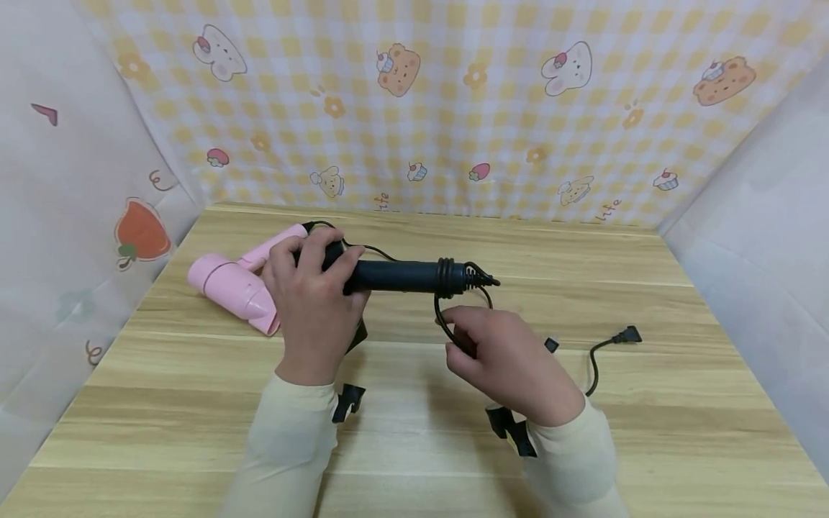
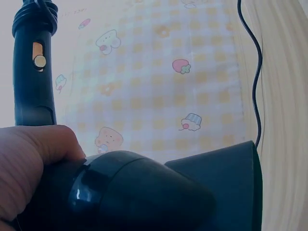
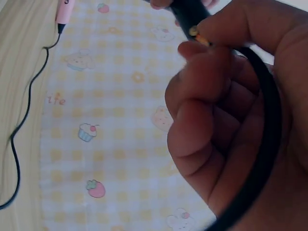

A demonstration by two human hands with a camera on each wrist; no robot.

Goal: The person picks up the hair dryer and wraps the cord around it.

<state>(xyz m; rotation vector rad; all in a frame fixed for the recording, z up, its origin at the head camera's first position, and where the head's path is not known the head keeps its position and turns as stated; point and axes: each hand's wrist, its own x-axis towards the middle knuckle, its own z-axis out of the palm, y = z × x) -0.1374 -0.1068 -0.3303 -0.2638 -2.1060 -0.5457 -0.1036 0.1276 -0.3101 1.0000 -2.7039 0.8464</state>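
Observation:
My left hand (image 1: 314,309) grips a dark hair dryer (image 1: 401,276) by its body, above the table, with the handle pointing right. In the left wrist view, the dryer's barrel and wide nozzle (image 2: 216,187) show beside my thumb, and a switch (image 2: 39,61) sits on the handle. Several turns of black cord (image 1: 445,277) circle the handle's end. Below them, my right hand (image 1: 512,363) pinches a loop of that cord between thumb and forefinger. In the right wrist view, the cord (image 3: 272,115) curves past the palm, with the other fingers curled.
A pink hair dryer (image 1: 233,288) lies on the wooden table (image 1: 414,460) at the left, its thin cord (image 3: 30,96) trailing along the back. Right of my right hand lie a black plug (image 1: 627,334) on a short cord and a small black end (image 1: 551,345). A patterned cloth (image 1: 440,108) hangs behind.

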